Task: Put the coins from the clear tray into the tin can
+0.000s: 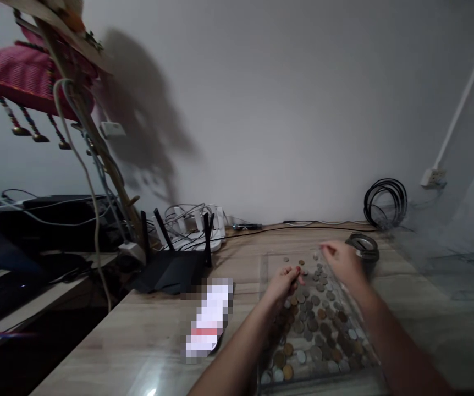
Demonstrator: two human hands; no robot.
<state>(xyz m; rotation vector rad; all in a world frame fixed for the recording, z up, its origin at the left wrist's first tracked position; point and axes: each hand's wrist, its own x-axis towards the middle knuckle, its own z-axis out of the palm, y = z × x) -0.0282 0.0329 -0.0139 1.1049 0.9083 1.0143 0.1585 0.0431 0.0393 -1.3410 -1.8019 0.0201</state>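
A shallow clear tray lies on the table with many loose coins in it, silver-grey and brassy brown. My left hand is over the tray's left far part, its fingers curled together; whatever they hold is too small to make out. Over the far right corner is my right hand, slightly blurred, thumb and fingers pinched, with their contents hidden. Just beyond my right wrist stands a round dark container with a slot-like mark in its lid, partly covered by that hand.
Left of the tray lies a pixelated phone-like object. A black router and a white router stand farther back with cables. A black cable coil leans on the wall. Clear plastic sheeting borders the right side.
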